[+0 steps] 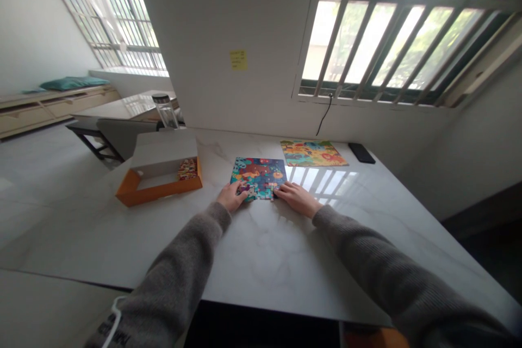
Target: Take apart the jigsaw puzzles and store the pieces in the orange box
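Note:
A jigsaw puzzle [264,171] with dark blue, teal and brown animal pictures lies flat on the white marbled table. Along its near edge the outline is uneven, with piece tabs and gaps showing. My left hand [231,197] is closed at the near left corner, thumb and fingers pinching the puzzle's edge. At the near right corner, my right hand [297,199] has its fingers drawn together on the edge pieces. The fingertips of my right hand partly cover the pieces there, so exactly what they pinch is hard to see.
An open orange box [159,191] with its lid raised stands at the left, a stack of puzzle pieces [187,169] inside. A colourful animal picture sheet [313,153] and a black phone [361,153] lie near the wall. A glass bottle [165,111] stands behind the box.

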A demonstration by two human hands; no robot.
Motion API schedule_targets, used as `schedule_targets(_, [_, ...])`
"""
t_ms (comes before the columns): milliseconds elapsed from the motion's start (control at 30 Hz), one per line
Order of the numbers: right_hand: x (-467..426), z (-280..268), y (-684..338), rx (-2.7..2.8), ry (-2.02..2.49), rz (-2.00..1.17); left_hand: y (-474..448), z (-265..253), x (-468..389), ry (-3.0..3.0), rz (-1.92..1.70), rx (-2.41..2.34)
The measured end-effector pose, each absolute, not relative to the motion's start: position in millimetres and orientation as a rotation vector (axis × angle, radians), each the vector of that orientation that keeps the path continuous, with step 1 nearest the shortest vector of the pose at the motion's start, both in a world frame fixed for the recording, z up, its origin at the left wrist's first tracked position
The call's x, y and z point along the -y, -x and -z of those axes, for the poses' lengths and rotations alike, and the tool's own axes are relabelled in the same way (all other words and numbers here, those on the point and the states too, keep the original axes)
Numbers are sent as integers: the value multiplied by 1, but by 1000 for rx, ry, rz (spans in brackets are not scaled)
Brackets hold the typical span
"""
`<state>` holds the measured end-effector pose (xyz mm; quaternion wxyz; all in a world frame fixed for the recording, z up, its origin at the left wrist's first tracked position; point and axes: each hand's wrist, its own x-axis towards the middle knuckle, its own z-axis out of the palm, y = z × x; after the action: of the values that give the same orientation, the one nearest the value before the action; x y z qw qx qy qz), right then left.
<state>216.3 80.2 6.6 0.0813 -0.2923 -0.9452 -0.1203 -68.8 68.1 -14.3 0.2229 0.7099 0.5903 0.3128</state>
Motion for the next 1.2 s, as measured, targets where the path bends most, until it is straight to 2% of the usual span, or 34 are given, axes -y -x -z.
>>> schedule_targets(167, [-45,3,-218,2717,982,206,76,16,-62,-1983,-832,-1511])
schedule_targets(400, [-15,1,-219,2218,1136,-387,50,-4,-31,-2048,-917,-1389])
schedule_targets(533, [-3,-12,-196,1989,1113,-572,17,-5,-16,-2054,-817,-1322])
schedule_targets(867, [9,-9,-176,2013,1059,-697,23,9,-23,-2014,-686,-1221])
schedule_targets(1067, [5,-1,-177,2011,1023,-650,27,8,-25,-2044,-715,-1191])
schedule_targets(1200, [6,3,-177,1974,1056,-467,41,11,-30,-2054,-718,-1187])
